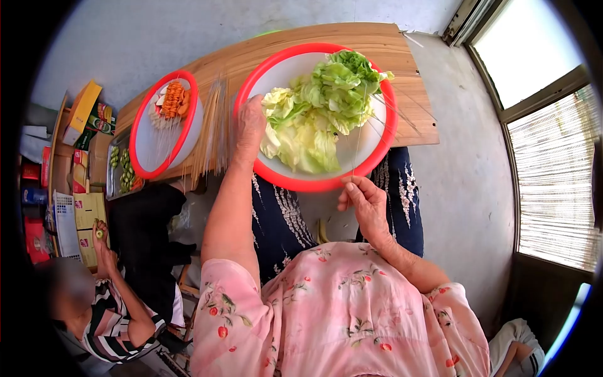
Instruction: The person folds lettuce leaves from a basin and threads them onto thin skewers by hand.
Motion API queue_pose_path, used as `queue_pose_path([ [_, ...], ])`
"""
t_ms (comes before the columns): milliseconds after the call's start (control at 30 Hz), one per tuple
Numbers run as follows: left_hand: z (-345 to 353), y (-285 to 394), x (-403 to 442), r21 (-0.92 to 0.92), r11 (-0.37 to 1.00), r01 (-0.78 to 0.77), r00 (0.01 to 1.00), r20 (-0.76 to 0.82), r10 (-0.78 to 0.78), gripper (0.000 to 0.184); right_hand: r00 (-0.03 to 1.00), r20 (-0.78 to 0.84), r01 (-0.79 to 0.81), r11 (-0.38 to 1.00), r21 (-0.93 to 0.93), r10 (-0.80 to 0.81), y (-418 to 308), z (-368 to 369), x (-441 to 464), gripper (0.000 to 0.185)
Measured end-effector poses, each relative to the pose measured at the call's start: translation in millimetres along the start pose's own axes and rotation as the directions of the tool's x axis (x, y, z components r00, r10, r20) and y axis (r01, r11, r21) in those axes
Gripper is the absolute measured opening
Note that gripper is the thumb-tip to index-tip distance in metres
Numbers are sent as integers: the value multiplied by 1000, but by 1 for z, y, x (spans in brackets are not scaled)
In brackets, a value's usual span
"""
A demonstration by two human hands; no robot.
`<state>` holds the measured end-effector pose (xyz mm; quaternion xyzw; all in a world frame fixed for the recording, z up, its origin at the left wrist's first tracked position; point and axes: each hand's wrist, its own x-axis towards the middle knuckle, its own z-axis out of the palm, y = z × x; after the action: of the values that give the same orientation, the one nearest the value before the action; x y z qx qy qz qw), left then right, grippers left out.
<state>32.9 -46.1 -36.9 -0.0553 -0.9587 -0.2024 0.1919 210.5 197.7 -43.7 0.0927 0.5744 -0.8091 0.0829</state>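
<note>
A white basin with a red rim (pixel 281 183) sits at the table's near edge, above my knees. Torn green lettuce (pixel 326 119) fills much of it, with the darker leaves bunched at the upper right. My left hand (pixel 250 122) is closed over the basin's left rim, its fingertips beside the pale leaves and partly hidden. Below the near rim, my right hand (pixel 366 200) pinches a thin skewer (pixel 358 147) between thumb and finger. That skewer points up across the lettuce. Several more thin skewers show at the basin's right side.
Many loose skewers (pixel 212 129) lie left of the basin on the wooden table (pixel 352 35). Beyond them stands a second red-rimmed basin (pixel 143 141) holding orange skewered pieces (pixel 173 100). A metal tray (pixel 114 179) has green pieces. Another person (pixel 119 314) sits at the left near shelved boxes.
</note>
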Motion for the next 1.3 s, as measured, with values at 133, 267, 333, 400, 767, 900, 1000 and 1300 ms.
queue_pose_path([
  [133, 19, -19, 26, 47, 996, -78, 987, 144, 71, 21, 999, -31, -25, 1000, 13, 25, 3, -4, 2, 18],
  [267, 38, -30, 32, 95, 995, -10, 974, 227, -12, 22, 999, -28, -37, 999, 18, 38, 4, -7, 4, 17],
  [333, 42, -41, 33, 25, 998, -55, 992, 114, 52, 22, 999, -28, -46, 999, 9, 46, 5, -8, 5, 16],
  [400, 31, -39, 36, 22, 999, 27, 992, 124, -29, 20, 999, -18, -48, 999, 23, 49, 6, -9, 6, 16],
  [767, -11, -12, 5, 74, 995, -71, 971, 231, 52, 23, 999, -3, -43, 998, 56, 43, 6, -9, 7, 16],
  [900, -9, -11, -2, 52, 994, -96, 967, 243, 80, 27, 999, 4, -43, 997, 61, 43, 6, -9, 7, 16],
  [1000, -13, -11, -3, 142, 979, -149, 958, 267, 108, 29, 999, 8, -42, 997, 63, 42, 4, -8, 6, 17],
  [1300, -2, -27, -2, 95, 989, -117, 966, 242, 91, 25, 996, 54, -73, 997, 17, 72, -7, 4, 5, 18],
])
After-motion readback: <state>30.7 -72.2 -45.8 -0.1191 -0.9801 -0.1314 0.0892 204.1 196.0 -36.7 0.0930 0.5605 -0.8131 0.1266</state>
